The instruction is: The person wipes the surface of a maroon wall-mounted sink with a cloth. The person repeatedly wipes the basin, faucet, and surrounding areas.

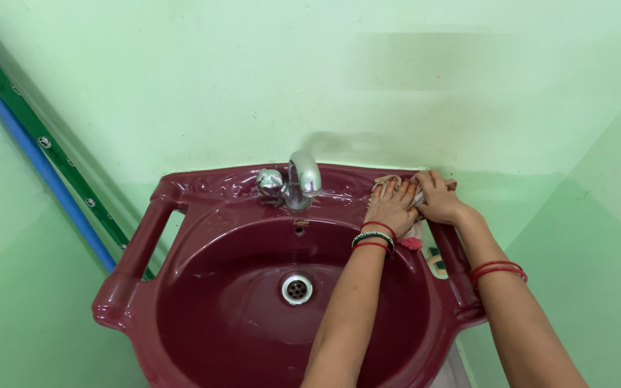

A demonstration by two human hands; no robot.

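Both hands, left hand (392, 209) and right hand (436, 199), pressed flat on pale crumpled cloth (397, 188) at back right corner of maroon plastic basin (203, 287). Risk: cloth slipping into bowl on wet rim.

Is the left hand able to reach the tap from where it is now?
Probably yes: the left hand rests on the cloth at the basin's back rim, and nothing stands between it and the chrome tap.

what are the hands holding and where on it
Both the left hand and right hand press a bunched cloth from above onto the maroon sink's back right rim.
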